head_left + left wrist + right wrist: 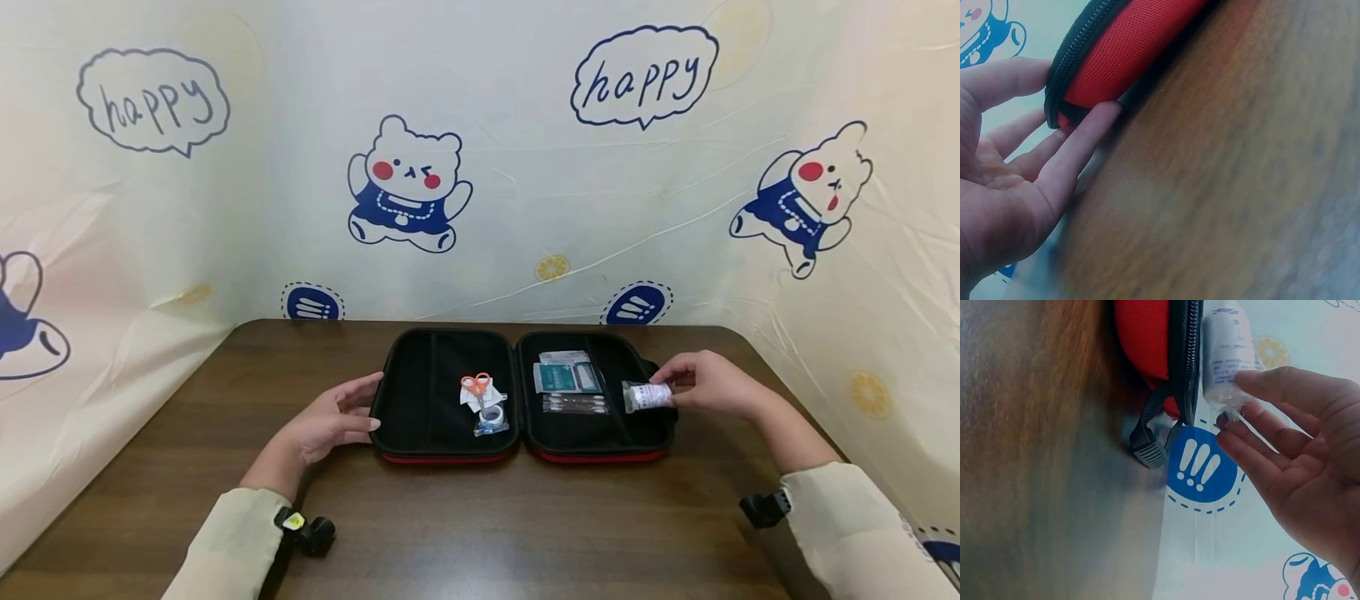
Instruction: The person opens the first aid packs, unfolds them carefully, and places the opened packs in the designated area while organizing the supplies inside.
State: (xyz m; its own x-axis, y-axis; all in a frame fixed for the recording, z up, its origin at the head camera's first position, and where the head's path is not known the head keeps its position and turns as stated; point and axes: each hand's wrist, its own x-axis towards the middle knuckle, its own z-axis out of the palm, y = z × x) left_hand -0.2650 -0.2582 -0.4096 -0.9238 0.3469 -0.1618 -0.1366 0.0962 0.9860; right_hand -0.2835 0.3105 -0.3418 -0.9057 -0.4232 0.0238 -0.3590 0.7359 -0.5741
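An open black-lined case (408, 383) with a red shell (1116, 59) lies spread flat on the table, its two halves side by side. My left hand (330, 423) grips the outer rim of the left half between thumb and fingers. Over the outer side of the right half, my right hand (712, 385) pinches a wrapped white bandage roll (647, 397) by its end. Printed lettering shows on its clear wrapper in the right wrist view. Orange-handled scissors (476, 383) and a wrapped tape roll (491, 420) lie in the left half.
Flat green-and-white packets (558, 377) and a clear pack of thin sticks (575, 404) sit under the right half's strap. A black carry handle (1149, 447) hangs from the case's side. Behind the brown table (450, 533) hangs a printed curtain (510, 200).
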